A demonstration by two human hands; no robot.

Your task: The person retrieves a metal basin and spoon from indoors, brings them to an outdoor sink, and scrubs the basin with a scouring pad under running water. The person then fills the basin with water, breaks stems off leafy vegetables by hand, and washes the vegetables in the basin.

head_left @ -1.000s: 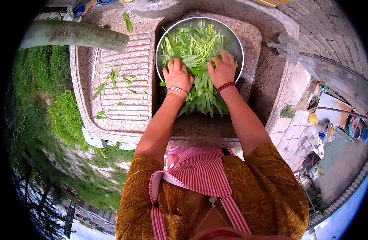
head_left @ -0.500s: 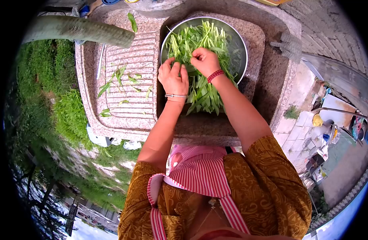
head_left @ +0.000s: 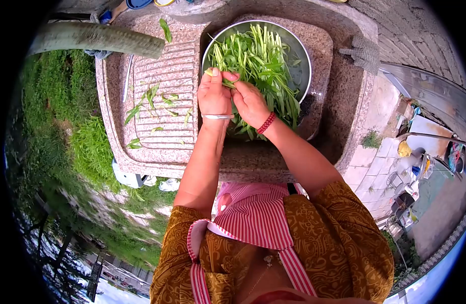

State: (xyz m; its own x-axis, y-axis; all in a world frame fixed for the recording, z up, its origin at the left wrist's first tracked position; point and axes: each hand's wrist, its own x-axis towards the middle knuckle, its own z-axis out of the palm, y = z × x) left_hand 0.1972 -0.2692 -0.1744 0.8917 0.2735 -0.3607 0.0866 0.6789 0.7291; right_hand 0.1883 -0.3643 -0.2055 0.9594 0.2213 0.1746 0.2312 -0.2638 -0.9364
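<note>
A round metal basin of water stands in the stone sink, with a heap of leafy green stems in it; some leaves hang over its near rim. Above the basin's near left side, my left hand is closed on a pale green stem, its thumb along the top. My right hand meets it from the right, its fingertips pinched on the same stem.
Loose leaves lie on the ribbed stone drainboard at the left. A thick pale pipe juts in above it. A grey mesh cloth hangs on the sink's right edge. Household items stand on paving at the far right.
My hands were spread on the greens inside the basin; they have come together at its near left side, now with a stem between them. The heap has been gathered, with its cut ends upward.
</note>
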